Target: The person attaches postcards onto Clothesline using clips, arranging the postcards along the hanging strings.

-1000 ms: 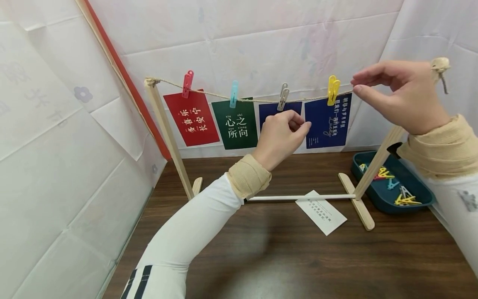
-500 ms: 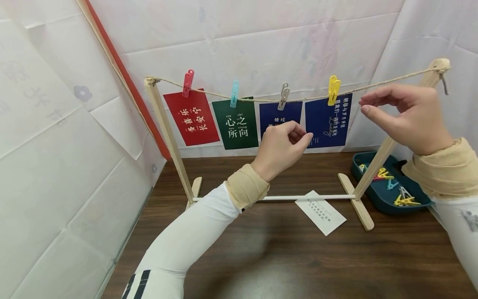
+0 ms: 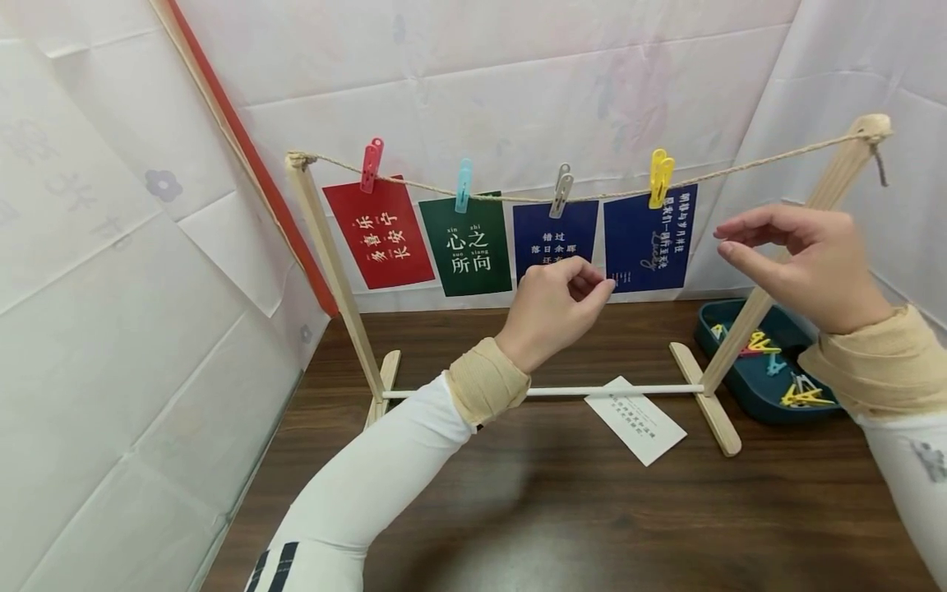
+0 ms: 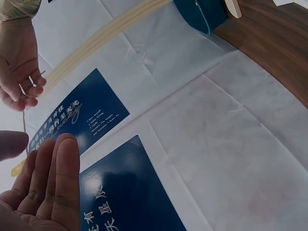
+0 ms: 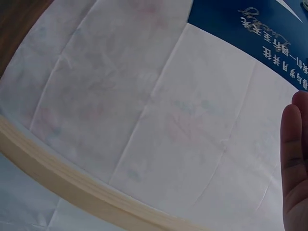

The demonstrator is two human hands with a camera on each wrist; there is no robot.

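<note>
My left hand (image 3: 551, 311) holds nothing and is held in front of a dark blue card (image 3: 555, 224), covering its lower part. A grey clothespin (image 3: 561, 191) fixes that card to a twine line (image 3: 747, 166). To its right hangs a second blue card (image 3: 645, 242) under a yellow clothespin (image 3: 661, 179). Right of this card my right hand (image 3: 817, 263), also holding nothing, overlaps the stand's wooden post. In the left wrist view the thumb and fingers (image 4: 66, 168) are apart. Further left hang a red card (image 3: 379, 234) under a red clothespin and a green card (image 3: 466, 247) under a light blue one.
The wooden stand (image 3: 851, 177) has two posts joined by a white rod (image 3: 577, 392) near the table. A white printed card (image 3: 639, 423) lies partly beneath the rod. Behind the right post is a teal tray (image 3: 769, 411) with several clothespins.
My right hand has come down from the twine, uncovering its right end. My left hand has dropped a little, showing more of the blue card's print. The hanging cards stay in place.
</note>
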